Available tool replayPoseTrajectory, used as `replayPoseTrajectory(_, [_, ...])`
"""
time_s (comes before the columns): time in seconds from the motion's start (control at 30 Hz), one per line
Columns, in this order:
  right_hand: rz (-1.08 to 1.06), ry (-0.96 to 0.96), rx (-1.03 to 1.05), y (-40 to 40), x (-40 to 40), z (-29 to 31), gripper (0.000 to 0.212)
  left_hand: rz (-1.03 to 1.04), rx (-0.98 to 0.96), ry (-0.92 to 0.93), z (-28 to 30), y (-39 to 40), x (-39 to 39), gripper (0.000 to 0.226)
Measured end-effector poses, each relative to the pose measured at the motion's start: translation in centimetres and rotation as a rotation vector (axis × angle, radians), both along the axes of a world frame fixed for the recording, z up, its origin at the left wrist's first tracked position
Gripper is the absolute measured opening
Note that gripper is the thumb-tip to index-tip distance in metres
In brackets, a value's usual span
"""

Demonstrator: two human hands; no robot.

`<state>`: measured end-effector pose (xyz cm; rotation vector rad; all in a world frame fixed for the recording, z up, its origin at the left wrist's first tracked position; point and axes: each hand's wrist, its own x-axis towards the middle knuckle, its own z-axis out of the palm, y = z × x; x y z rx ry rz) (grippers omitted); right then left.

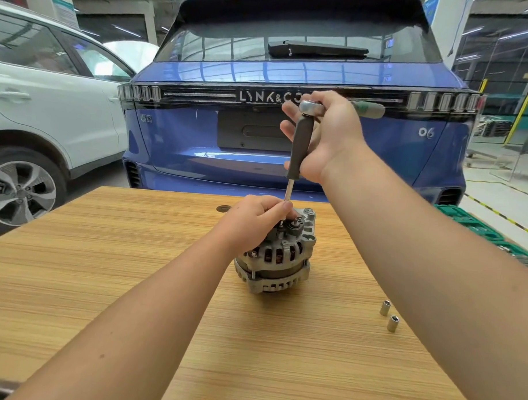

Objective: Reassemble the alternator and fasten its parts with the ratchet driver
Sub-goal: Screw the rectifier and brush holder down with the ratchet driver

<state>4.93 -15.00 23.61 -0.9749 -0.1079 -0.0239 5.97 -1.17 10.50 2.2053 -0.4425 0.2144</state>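
A grey metal alternator [277,260] stands upright in the middle of the wooden table [135,255]. My left hand [256,219] rests on its top and pinches the thin steel shaft of the driver just above the fastener. The driver's dark grip [300,147] rises nearly upright from there. On its top sits the ratchet head [311,107], with a green handle [369,109] sticking out to the right. My right hand [328,136] is wrapped around the ratchet at its head, high above the alternator.
Two small steel sockets [389,315] stand on the table to the right of the alternator. A green tool case [477,228] lies off the table's right edge. A blue car [291,75] is parked just behind the table, a white car [50,102] to the left.
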Motion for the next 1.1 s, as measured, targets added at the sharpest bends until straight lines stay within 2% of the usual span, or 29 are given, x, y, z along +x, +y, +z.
replayPoseTrajectory(0.17, [0.016, -0.094, 0.092, 1.1, -0.2, -0.6, 0.011, 0.010, -0.002, -0.003, 0.1, 0.0, -0.3, 0.033])
replayPoseTrajectory(0.27, [-0.128, -0.255, 0.067, 2.3, -0.2, -1.3, 0.013, 0.015, -0.015, -0.002, 0.2, 0.0, -0.4, 0.038])
replayPoseTrajectory(0.33, [-0.376, -0.468, -0.183, 2.6, 0.0, -1.9, 0.016, 0.017, -0.022, 0.000, 0.2, -0.1, -0.3, 0.040])
replayPoseTrajectory(0.4, [-0.624, -0.735, -0.554, 2.6, 0.3, -2.4, 0.015, 0.022, -0.030, -0.002, 0.2, -0.1, -0.3, 0.041])
replayPoseTrajectory(0.47, [-0.749, -0.931, -0.919, 2.5, 0.5, -2.6, 0.020, 0.024, -0.036, 0.001, 0.3, -0.1, -0.4, 0.039])
replayPoseTrajectory(0.53, [-0.793, -0.990, -1.229, 2.6, 0.6, -2.4, 0.025, 0.019, -0.043, 0.003, 0.2, 0.0, -0.5, 0.038])
replayPoseTrajectory(0.63, [-0.826, -0.966, -1.551, 2.9, 0.6, -1.7, 0.028, 0.015, -0.061, 0.010, 0.1, -0.1, -0.4, 0.040])
replayPoseTrajectory(0.77, [-0.783, -0.892, -1.756, 2.7, 0.6, -0.3, 0.045, 0.034, -0.059, 0.010, 0.2, -0.2, -0.5, 0.040])
replayPoseTrajectory(0.9, [-0.662, -0.746, -1.863, 2.3, 0.5, 1.9, 0.049, 0.036, -0.053, 0.016, 0.2, -0.3, -0.5, 0.037])
replayPoseTrajectory(0.97, [-0.587, -0.667, -1.890, 2.2, 0.6, 3.0, 0.044, 0.034, -0.054, 0.021, 0.2, -0.3, -0.4, 0.037])
replayPoseTrajectory(1.03, [-0.494, -0.584, -1.875, 2.1, 0.6, 4.1, 0.038, 0.031, -0.051, 0.029, 0.1, -0.3, -0.4, 0.038])
replayPoseTrajectory(1.1, [-0.297, -0.447, -1.778, 1.7, 0.3, 5.1, 0.029, 0.031, -0.040, 0.034, 0.2, -0.3, -0.5, 0.039])
